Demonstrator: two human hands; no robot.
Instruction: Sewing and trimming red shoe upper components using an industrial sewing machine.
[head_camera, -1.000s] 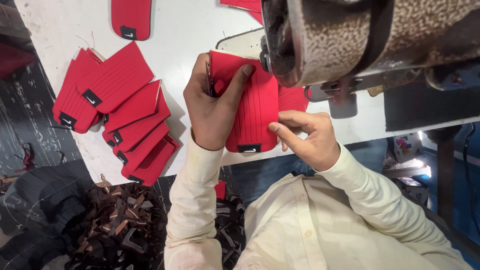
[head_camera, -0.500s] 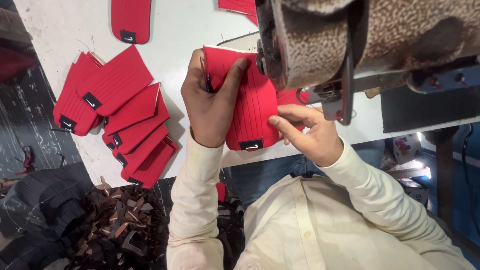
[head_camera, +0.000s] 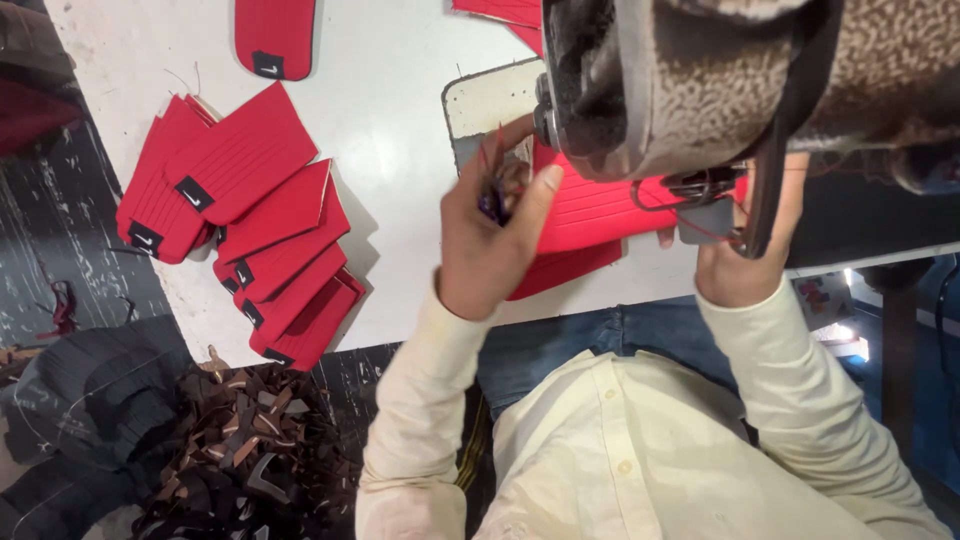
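Mostly hidden: right hand (head_camera: 740, 265), fingers lost behind the sewing machine head (head_camera: 700, 80); grip cannot be told, only wrist and back of hand on show.
Also hidden: upper part of the red ribbed piece (head_camera: 600, 215) under the machine head; needle area too dark to read.
Cut off: red pieces at the top edge (head_camera: 505, 12), just corners in view; one more red piece (head_camera: 273, 35) cropped at the top, black label at its lower end.
Hard to make out: small dark thing (head_camera: 494, 205) pinched in the left hand, blurred, kind unclear.
Labels: small black rectangular tabs on the stacked red pieces (head_camera: 240, 225), one per piece near an edge, fanned out at the left of the white table (head_camera: 390, 120); marks on the tabs too small to tell.
Scraps: heap of dark brown and black offcuts (head_camera: 240, 450) below the table edge, lower left.
Left hand (head_camera: 490, 240): raised, palm toward the machine, thumb up along the red ribbed piece, fingers curled and pinching the small dark thing just beside the machine head.
Right hand pose: reaching up under the machine head, wrist bent, pale sleeve (head_camera: 800, 400) to the cuff.
Red ribbed piece place: flat on the table at the near edge, between both hands, left hand touching its left end, a second red layer showing beneath.
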